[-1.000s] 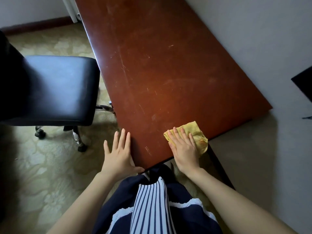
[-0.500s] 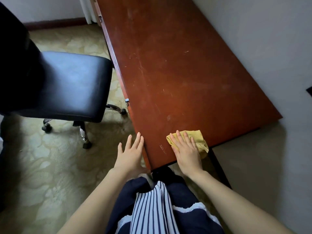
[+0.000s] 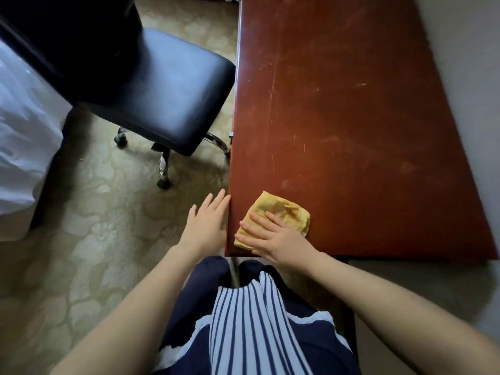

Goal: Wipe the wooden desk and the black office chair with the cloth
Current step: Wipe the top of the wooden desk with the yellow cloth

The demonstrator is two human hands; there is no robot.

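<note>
**Cloth at the desk's near corner: where the wipe could slip**

Nearest the camera, the person's striped and navy clothing [image 3: 251, 328] fills the bottom of the view, both forearms reaching forward from it.

The right hand [image 3: 273, 236] lies flat, fingers spread, pressing down on the folded yellow cloth [image 3: 281, 212]; it is not clenched around it, only pinning it to the wood. The cloth sits on the wooden desk [image 3: 351, 117] right at the near left corner, its lower edge level with the desk's front rim. A stroke pulled toward the body from here would likely drag the cloth off the edge, since nothing but palm pressure holds it.

The left hand [image 3: 208, 226] is open and empty, fingers extended, resting against the desk's left side edge. If it is bracing there, a hard sideways wipe could push the cloth into those fingers or over that edge.

Further out, the desk top shows many pale scratches and dull patches; a light pass may leave them looking unwiped, and most of the surface lies well beyond the cloth.

Farther left, the black office chair [image 3: 167, 90] stands on the carpet [image 3: 89, 253] close beside the desk, on castors. It looks untouched by the cloth, and pressing on its seat could make it roll away.
</note>
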